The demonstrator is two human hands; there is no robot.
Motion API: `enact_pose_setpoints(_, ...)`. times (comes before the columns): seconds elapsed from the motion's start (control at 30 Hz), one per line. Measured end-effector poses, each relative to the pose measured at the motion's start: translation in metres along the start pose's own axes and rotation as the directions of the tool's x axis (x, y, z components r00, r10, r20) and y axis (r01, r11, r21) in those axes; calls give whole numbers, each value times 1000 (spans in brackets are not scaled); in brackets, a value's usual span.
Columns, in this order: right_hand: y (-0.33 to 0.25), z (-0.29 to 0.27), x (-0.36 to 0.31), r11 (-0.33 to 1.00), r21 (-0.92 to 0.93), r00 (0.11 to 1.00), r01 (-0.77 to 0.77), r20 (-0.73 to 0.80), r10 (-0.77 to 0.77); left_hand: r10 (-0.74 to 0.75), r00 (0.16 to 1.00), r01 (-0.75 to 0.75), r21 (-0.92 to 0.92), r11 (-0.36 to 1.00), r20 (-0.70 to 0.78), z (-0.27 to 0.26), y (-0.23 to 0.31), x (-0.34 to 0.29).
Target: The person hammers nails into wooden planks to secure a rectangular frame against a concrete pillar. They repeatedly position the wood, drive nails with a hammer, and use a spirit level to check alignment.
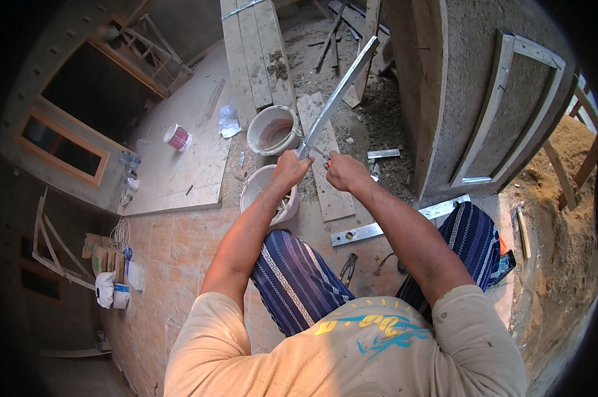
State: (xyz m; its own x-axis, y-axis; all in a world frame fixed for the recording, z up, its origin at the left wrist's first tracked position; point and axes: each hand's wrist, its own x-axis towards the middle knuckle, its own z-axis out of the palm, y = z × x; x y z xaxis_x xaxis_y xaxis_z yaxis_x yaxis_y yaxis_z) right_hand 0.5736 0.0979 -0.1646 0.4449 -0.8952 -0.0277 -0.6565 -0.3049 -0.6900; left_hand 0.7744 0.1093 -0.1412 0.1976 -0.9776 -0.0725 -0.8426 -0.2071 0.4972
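Observation:
My left hand [290,170] is closed round the lower end of a long silver metal bar [342,88], which slants up and away to the right. In my right hand [346,173] is a thin tool with a bit of red-orange at its grip. Its narrow shaft [319,151] reaches toward the bar near my left hand; whether it touches cannot be made out. Beneath my hands lies a plank [331,194]. A whitish bucket [272,130] stands just beyond my left hand, and a second bucket [288,210] is partly hidden under my left forearm.
A spirit level [362,233] lies by my knees, near pliers [348,268]. Long boards [258,59] stretch away ahead. A rough wall [471,92] rises at the right, with a hammer [522,228] and sand [560,264] beyond. Bags [105,258] and a small bucket [178,137] are leftward.

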Motion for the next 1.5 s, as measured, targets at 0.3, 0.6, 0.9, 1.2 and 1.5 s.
enact_pose_setpoints(0.3, 10, 19, 1, 997, 79, 1000, 1, 1, -1, 6, 1000, -6, 3, 1000, 1, 1, -10, -2)
enact_pose_setpoints(0.6, 20, 10, 19, 953, 303, 971, -12, 232, -61, 138, 990, -139, -32, 990, -42, -1, -12, -7)
enact_pose_setpoints(0.9, 50, 18, 31, 987, 133, 953, 85, 277, -119, 224, 959, -243, 94, 966, 176, -4, -10, -8)
enact_pose_setpoints(1.2, 49, 8, 21, 938, 290, 877, -190, 480, 29, 251, 958, -285, 420, 862, 136, 5, -8, -9)
enact_pose_setpoints(1.5, 34, 11, 7, 983, 135, 939, -127, 336, 75, 173, 973, -224, 436, 871, 155, 8, -1, -11)
